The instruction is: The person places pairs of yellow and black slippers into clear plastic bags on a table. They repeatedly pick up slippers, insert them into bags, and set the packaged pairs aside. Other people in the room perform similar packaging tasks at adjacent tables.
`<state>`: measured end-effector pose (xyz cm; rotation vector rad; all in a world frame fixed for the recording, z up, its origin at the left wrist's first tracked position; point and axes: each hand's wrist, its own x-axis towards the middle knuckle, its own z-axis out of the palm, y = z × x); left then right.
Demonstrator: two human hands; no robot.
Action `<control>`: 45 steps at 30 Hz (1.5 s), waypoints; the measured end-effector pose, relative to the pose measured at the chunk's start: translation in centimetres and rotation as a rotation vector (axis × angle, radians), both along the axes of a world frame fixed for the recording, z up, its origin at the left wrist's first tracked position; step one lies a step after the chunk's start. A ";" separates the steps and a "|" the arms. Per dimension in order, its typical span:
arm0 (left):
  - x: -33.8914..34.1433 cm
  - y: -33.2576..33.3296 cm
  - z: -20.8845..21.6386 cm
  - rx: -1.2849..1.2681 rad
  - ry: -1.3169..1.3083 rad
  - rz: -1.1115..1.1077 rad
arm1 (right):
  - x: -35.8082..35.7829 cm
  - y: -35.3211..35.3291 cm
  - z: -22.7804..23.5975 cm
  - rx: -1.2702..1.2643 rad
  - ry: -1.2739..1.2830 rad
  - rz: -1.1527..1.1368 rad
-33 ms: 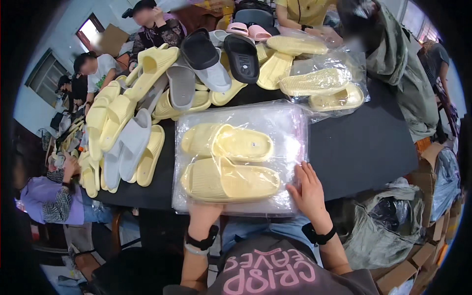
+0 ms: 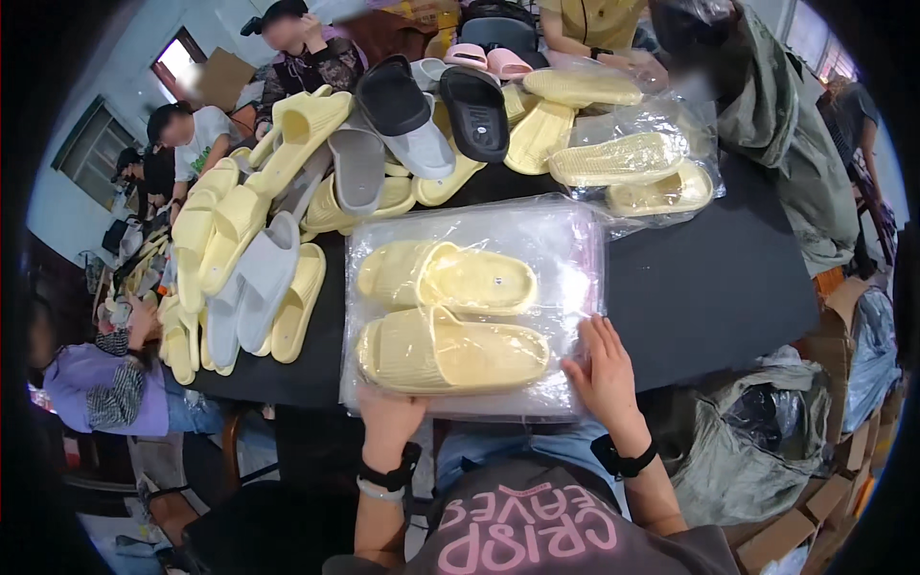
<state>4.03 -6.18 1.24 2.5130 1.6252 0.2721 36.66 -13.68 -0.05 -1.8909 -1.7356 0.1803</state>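
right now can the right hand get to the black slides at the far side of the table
Probably not easily: the right hand rests on the bagged yellow pair, and the black slides lie well beyond it.

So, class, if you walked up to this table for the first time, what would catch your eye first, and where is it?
First, the clear plastic bag at the near table edge, holding a pair of pale yellow slippers, with the left hand and right hand on its near corners. Next, the heap of loose slippers, yellow, grey and black, spreads across the black table to the left and far side.
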 end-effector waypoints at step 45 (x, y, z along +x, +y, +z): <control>-2.8 3.9 0.5 0.076 -0.717 0.112 | -2.2 9.2 7.6 -0.138 0.302 0.908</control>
